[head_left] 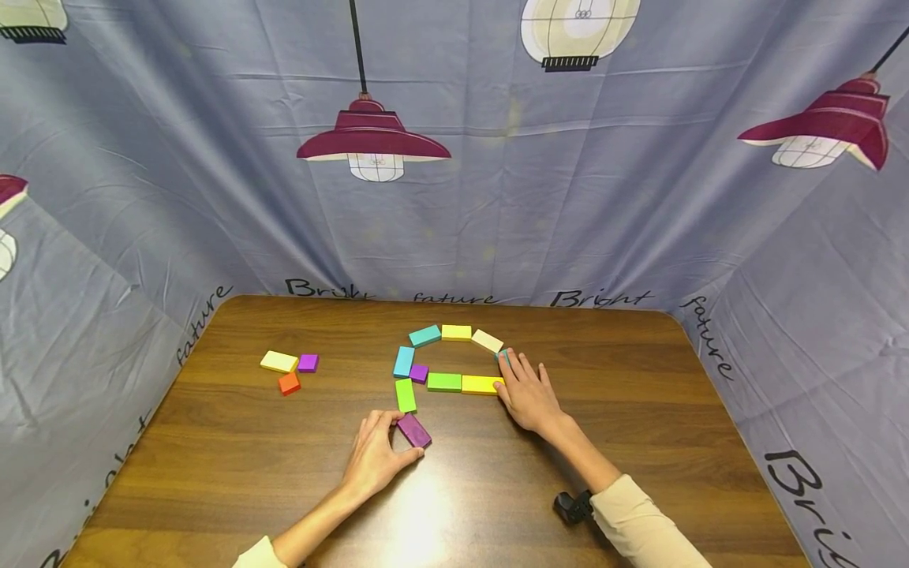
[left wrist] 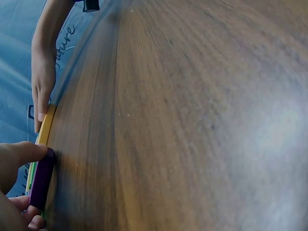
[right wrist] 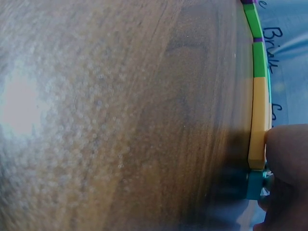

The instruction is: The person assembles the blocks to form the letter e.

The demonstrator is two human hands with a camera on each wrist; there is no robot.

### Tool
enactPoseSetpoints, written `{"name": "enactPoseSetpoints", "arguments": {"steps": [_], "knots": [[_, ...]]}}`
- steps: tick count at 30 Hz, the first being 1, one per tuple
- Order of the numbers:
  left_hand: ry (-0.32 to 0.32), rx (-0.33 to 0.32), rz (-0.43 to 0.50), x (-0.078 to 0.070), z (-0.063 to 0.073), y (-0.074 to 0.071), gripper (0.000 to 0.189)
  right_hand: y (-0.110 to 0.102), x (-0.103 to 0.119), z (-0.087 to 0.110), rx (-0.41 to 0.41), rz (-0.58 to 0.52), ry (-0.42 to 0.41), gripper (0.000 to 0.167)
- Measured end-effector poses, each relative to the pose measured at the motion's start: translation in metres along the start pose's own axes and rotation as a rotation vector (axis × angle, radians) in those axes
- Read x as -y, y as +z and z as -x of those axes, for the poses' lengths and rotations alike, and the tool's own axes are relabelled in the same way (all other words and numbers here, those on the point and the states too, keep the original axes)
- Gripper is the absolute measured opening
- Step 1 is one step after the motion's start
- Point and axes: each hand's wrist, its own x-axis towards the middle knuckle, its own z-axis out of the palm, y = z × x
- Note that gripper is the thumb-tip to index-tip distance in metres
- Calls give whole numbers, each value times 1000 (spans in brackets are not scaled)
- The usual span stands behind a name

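Observation:
My left hand [head_left: 375, 451] pinches a purple rectangular block [head_left: 415, 431] between thumb and fingers, at the near end of a lime green block [head_left: 405, 396]. In the left wrist view the thumb tip rests at one end of that purple block [left wrist: 42, 179]. My right hand [head_left: 529, 397] lies with fingers extended over a teal block [head_left: 503, 357], mostly hidden beneath them. Its thumb touches the right end of a yellow block [head_left: 480, 385]. The right wrist view shows a teal block [right wrist: 255, 185] beside the end of the yellow-orange block [right wrist: 258, 122].
Blocks form a curved outline: a blue block [head_left: 403, 362], teal block [head_left: 425, 336], yellow block [head_left: 456, 333] and cream block [head_left: 487, 341]. A small purple block [head_left: 419, 374] and green block [head_left: 444, 383] lie inside. Left are a pale yellow block [head_left: 279, 361], purple block [head_left: 308, 363] and red block [head_left: 289, 383].

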Motion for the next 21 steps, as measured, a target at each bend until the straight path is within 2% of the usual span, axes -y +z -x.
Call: {"name": "enactPoseSetpoints", "arguments": {"steps": [7,21], "knots": [[37,-32,-54,-3,0,6,62,-1,-1,-1,-3,-11,-1,61],[36,-58,-108,-7,0,12,65,2,-3,0,-6,-9,-9,61]]}}
